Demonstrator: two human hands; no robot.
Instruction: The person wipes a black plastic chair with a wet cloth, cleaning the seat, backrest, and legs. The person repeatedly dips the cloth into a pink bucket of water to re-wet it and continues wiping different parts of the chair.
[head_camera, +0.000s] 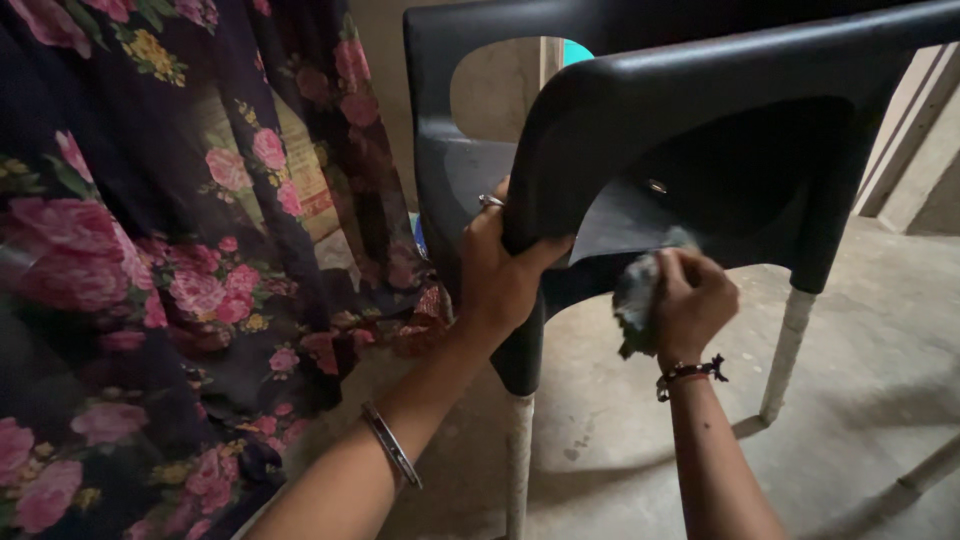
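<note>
Left hand (500, 270): grip clamped on the black plastic chair (700, 120), frame centre.
Right hand (692, 300): grip closed around a crumpled cloth (634, 300), pressed against the chair's underside.

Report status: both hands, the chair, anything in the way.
Left hand gripping tipped black plastic chair at its edge. Right hand pressing crumpled grey cloth to chair underside. Dark floral fabric hangs close left, not touching hands.

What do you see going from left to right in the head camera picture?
Flowered dark cloth → left hand gripping the black plastic chair's edge → right hand pressing a grey rag to the chair → white chair leg.
</note>
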